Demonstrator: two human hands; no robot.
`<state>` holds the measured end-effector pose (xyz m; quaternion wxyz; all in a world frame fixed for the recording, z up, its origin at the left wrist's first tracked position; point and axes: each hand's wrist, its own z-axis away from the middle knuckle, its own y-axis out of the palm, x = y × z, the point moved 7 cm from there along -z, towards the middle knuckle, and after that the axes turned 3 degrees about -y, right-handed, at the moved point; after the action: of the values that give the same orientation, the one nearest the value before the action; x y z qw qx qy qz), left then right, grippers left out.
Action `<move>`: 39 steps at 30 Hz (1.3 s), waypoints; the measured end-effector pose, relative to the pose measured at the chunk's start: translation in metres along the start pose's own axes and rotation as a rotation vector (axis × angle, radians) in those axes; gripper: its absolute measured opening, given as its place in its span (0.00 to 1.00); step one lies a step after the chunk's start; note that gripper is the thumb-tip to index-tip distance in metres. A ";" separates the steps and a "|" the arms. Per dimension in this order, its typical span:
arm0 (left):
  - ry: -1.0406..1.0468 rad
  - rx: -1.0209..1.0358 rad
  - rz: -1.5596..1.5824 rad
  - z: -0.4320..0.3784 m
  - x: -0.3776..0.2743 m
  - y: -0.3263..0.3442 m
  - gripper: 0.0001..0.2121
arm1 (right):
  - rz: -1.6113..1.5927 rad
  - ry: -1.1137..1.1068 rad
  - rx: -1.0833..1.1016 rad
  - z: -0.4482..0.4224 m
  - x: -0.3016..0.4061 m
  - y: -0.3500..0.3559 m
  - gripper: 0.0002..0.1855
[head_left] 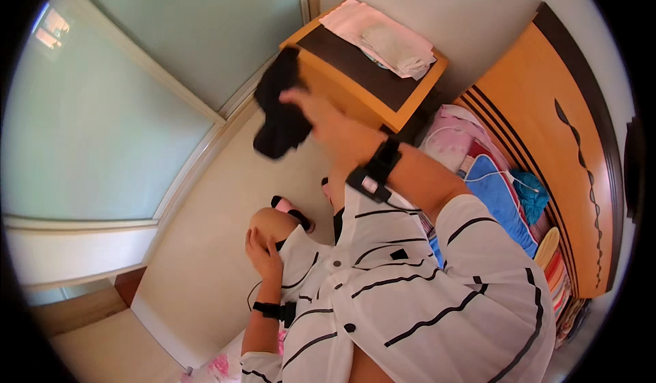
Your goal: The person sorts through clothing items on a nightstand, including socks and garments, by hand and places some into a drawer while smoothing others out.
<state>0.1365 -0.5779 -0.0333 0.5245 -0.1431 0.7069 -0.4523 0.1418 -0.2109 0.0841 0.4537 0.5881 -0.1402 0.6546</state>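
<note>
My right hand (323,121) is stretched forward over the floor, gripping a black cloth item (279,119). The cloth is blurred, so its exact kind cannot be told; it hangs limp beside the front left corner of an orange bedside cabinet (333,88). My left hand (264,255) lies on my left knee with the fingers spread and holds nothing. A black strap is fastened round each wrist, and the right one carries a small black device (370,184) with a cable.
Folded pink cloth (353,24) with a pale bundle lies on the cabinet's top. Frosted sliding doors (102,121) stand at the left. Blue fabric (489,198), a teal bundle (530,196) and a white cable lie by the orange headboard (553,101) on the right. Slippered feet (292,211) rest on the floor.
</note>
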 end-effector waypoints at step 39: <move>0.022 0.119 -0.197 -0.029 0.011 0.018 0.21 | 1.112 -0.366 -0.809 0.333 0.004 -0.419 0.13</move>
<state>0.1117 -0.5606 -0.0531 0.4771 -0.1756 0.6671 -0.5445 0.6743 -0.2181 0.0300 0.2042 0.3155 -0.7256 0.5764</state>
